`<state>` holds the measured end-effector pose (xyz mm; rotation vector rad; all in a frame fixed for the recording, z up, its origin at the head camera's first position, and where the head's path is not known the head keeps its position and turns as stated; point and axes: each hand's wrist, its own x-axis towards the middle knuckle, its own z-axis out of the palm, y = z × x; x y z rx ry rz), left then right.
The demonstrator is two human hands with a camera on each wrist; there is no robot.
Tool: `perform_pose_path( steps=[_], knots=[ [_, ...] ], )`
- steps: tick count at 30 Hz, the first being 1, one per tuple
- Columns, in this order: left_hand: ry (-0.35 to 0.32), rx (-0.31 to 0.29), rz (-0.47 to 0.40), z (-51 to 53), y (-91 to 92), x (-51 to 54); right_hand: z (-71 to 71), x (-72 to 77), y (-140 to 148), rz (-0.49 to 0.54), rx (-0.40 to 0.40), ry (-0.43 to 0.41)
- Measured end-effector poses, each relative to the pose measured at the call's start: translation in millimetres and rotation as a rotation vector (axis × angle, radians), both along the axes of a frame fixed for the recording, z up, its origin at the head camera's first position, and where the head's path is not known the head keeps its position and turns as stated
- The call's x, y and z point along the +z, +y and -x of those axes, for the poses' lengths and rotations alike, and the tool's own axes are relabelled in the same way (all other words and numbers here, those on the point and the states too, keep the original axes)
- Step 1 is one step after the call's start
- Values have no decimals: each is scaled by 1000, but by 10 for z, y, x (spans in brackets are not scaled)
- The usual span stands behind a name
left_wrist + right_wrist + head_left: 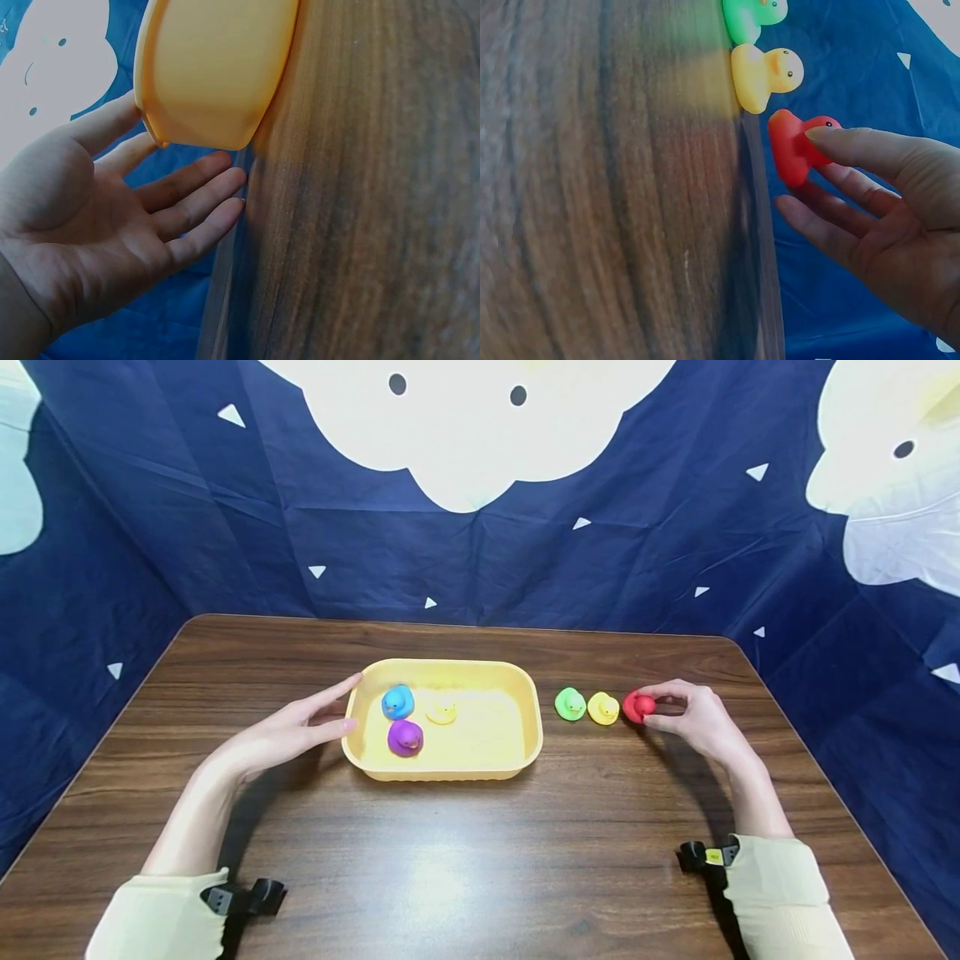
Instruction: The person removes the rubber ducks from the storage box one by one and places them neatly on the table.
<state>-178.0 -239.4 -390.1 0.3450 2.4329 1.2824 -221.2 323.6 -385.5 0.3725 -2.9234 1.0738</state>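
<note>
The red duck (633, 707) is being pinched by the right hand (699, 717). Well left of this grip, the tray (442, 773) is being touched by the outstretched left hand (285, 732).

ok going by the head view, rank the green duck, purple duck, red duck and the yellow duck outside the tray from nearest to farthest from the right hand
1. Red duck: in the fingers of the right hand.
2. Yellow duck: just left of the red one.
3. Green duck: left of the yellow one.
4. Purple duck: inside the tray, toward its left end.
</note>
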Motion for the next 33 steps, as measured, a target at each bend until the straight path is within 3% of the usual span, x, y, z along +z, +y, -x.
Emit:
perform_pose_path(
  steps=[18, 33],
  knots=[
    [-9, -1, 3, 6, -4, 13, 36, -76, 37, -26, -20, -101],
    [3, -9, -17, -2, -11, -1, 41, -113, 41, -7, -32, -90]
  ],
)
